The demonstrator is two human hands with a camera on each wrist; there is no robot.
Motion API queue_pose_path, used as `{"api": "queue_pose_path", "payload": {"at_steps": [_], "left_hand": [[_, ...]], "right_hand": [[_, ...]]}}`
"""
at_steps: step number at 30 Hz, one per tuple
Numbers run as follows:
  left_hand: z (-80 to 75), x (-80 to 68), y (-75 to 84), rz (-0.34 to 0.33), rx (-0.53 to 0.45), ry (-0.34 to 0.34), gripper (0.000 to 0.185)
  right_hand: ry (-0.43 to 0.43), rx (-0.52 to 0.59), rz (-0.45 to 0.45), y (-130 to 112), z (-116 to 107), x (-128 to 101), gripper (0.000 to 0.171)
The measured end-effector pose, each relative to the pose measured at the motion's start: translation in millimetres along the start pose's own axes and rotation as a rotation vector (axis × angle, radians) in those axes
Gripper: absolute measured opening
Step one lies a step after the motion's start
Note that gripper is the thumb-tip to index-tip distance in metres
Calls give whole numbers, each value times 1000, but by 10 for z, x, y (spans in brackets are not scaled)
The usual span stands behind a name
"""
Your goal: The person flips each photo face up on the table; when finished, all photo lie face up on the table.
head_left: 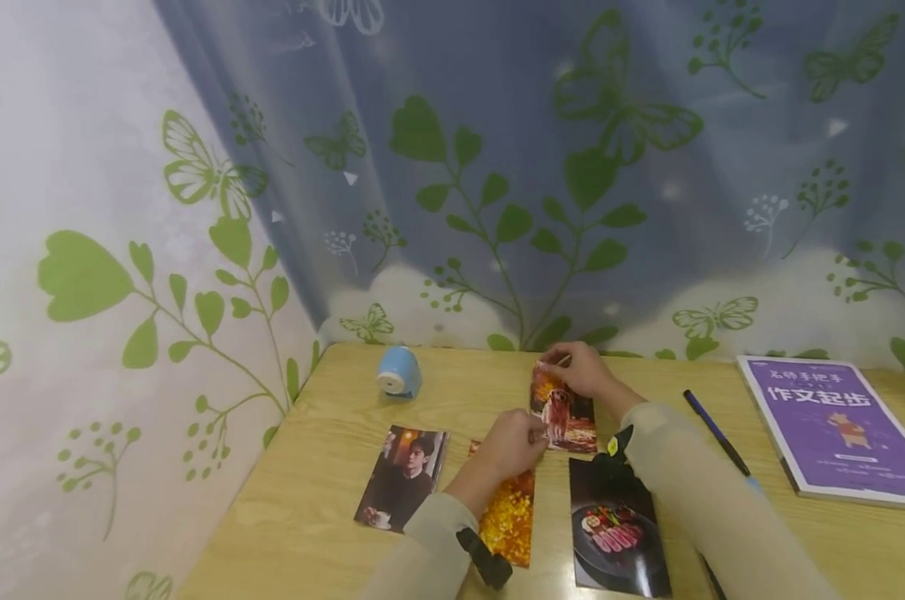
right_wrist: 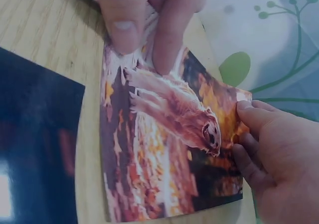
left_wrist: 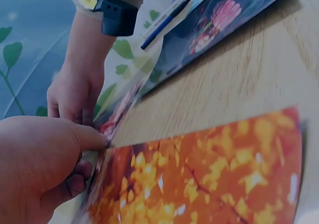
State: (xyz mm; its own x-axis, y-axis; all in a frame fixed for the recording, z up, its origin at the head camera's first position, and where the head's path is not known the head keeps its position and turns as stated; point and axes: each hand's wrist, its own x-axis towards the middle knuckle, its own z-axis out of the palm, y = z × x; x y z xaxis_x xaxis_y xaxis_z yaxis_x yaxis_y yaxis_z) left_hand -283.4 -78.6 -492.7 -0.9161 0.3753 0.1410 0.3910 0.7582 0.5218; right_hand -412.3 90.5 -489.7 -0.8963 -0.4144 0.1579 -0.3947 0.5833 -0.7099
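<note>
A photo of a golden dog (head_left: 565, 414) is held just above the wooden table (head_left: 332, 517) by both hands. My left hand (head_left: 529, 435) pinches its near left edge between thumb and fingers. My right hand (head_left: 556, 365) grips its far end. In the right wrist view the right hand's fingers (right_wrist: 142, 25) press on the dog photo (right_wrist: 164, 149), and the left hand (right_wrist: 279, 159) holds the opposite edge. An orange leaves photo (left_wrist: 199, 174) lies flat under my left hand (left_wrist: 94, 142). A dark food photo (head_left: 617, 533) lies under my right forearm.
A portrait photo (head_left: 402, 477) lies to the left. At the back left stands a small blue sharpener (head_left: 398, 372). A dark pen (head_left: 715, 433) and a purple book (head_left: 835, 429) lie to the right. Leaf-patterned curtains (head_left: 497, 167) close off the back and the left.
</note>
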Motion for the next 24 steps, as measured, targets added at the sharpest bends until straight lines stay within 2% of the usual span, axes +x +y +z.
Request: {"api": "queue_pose_path", "payload": {"at_steps": [9, 13, 16, 19, 24], "left_hand": [[30, -26, -7, -58, -90, -27, 13], [44, -19, -8, -36, -88, -36, 13], [13, -10, -15, -13, -71, -8, 16], [-88, -45, -3, -28, -72, 20, 18], [-443, -254, -48, -59, -50, 18, 28]], "right_hand": [[45, 6, 27, 103, 86, -121, 23], [53, 31, 42, 100, 55, -175, 29], [40, 76, 26, 32, -39, -187, 33], [5, 82, -26, -70, -174, -259, 34], [-63, -3, -120, -207, -427, -584, 36]]}}
